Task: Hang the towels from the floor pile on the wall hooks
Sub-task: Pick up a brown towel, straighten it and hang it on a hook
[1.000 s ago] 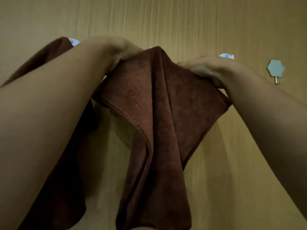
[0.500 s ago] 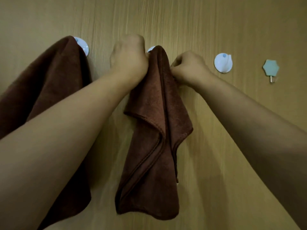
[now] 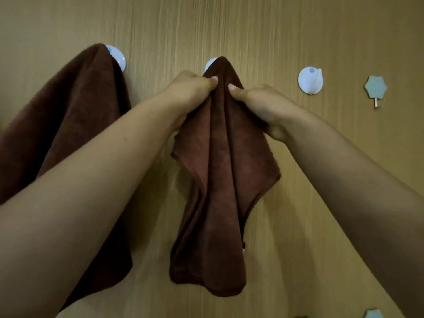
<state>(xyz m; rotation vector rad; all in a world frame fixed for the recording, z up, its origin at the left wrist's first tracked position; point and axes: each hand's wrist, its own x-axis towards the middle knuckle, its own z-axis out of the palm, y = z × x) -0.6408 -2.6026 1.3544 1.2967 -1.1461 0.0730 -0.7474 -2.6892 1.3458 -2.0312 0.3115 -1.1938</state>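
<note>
— Where is the brown towel (image 3: 220,180) hanging?
— On the middle white hook (image 3: 210,64); left hand (image 3: 190,90) and right hand (image 3: 259,102) are both pinching it.
— Any labels?
— None readable.

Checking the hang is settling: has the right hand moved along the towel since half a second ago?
Yes. The right hand has come lower on the middle towel, farther below the bare white hook, its grip on the cloth kept.

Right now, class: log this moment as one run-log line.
left hand: pinches towel | right hand: pinches towel | towel: top over middle hook | next hook: bare
</note>
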